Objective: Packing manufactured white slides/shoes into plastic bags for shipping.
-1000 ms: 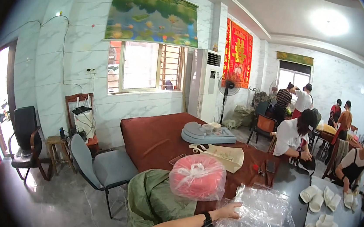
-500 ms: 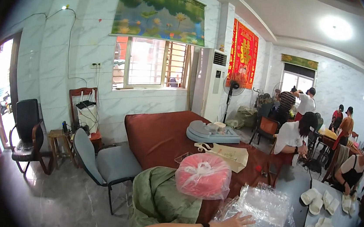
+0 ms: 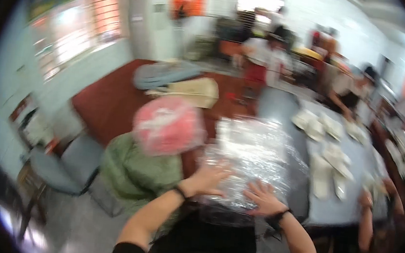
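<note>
A loose heap of clear plastic bags (image 3: 254, 143) lies in front of me, shiny and crinkled. My left hand (image 3: 208, 178) rests on its near left part, palm down with the fingers stretched out. On the near right part lies my right hand (image 3: 265, 198), its fingers spread too. Neither hand holds anything; both touch the plastic. Just beyond my left hand, a round pink bundle in knotted clear plastic (image 3: 166, 125) sits partly on a green sack (image 3: 142, 172). Motion blurs the picture.
A brown-covered surface (image 3: 110, 95) stretches behind, bearing a cream cloth bag (image 3: 193, 90) and a blue-grey item (image 3: 163, 74). To the right, a grey table (image 3: 302, 151) carries several white slippers (image 3: 322, 174). Other people work at the back and right; another person's hand (image 3: 366, 197) is near the slippers.
My view has turned right and downward. Both forearms now show fully, and my right hand, earlier at the lower edge, lies flat on the plastic bags beside the left.
</note>
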Tool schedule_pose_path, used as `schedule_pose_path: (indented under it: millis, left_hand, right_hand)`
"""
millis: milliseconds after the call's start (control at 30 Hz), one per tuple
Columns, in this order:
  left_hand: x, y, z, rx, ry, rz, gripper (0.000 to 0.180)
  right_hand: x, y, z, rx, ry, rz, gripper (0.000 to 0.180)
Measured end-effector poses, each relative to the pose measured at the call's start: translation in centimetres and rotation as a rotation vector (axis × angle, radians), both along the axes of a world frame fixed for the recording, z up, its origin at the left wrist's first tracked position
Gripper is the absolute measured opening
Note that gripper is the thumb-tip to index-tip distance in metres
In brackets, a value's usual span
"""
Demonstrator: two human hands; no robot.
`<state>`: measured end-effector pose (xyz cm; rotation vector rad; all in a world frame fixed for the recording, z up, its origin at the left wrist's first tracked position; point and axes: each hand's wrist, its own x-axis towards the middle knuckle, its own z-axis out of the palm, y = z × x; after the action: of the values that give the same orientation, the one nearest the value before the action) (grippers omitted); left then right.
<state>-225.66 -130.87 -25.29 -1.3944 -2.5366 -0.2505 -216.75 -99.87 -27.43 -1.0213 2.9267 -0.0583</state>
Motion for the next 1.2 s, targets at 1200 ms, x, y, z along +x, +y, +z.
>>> schedule_pose_path:
  millis: [1200]
  left_hand:
    - [-0.9,1.7,-0.4,0.778,-1.270,0.636,0.075]
  right_hand:
    - [-2.4,-4.1,3.3,0.153,-0.192,-0.345,0.116]
